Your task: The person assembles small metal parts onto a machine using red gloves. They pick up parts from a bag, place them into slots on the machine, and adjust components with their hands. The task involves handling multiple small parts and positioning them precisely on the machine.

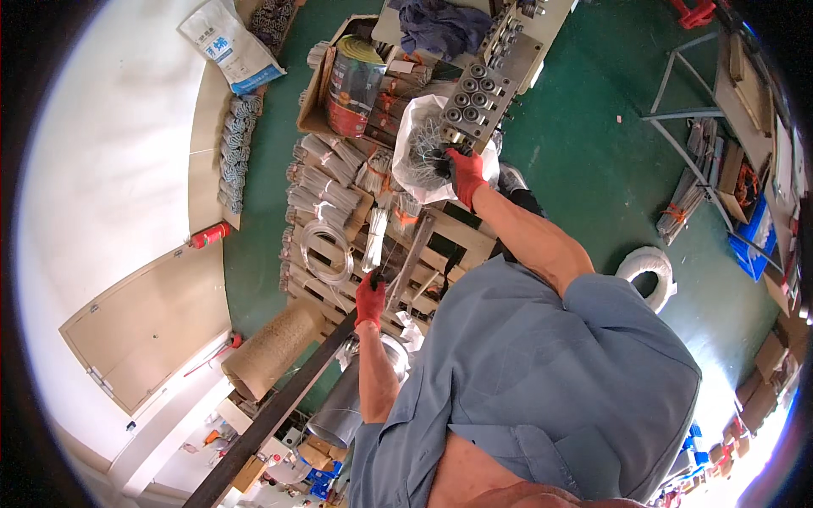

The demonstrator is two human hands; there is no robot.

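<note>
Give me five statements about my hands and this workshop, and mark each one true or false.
1. The left hand and the right hand are both gloved. True.
2. The red fire extinguisher is right beside the right hand. False: it is by the white wall, toward the left of the picture.
3. The right hand is at the white bag that holds tangled wire. True.
4. The floor is bright yellow. False: it is green.
5. A white-wrapped ring lies on the floor to your right. True.
</note>
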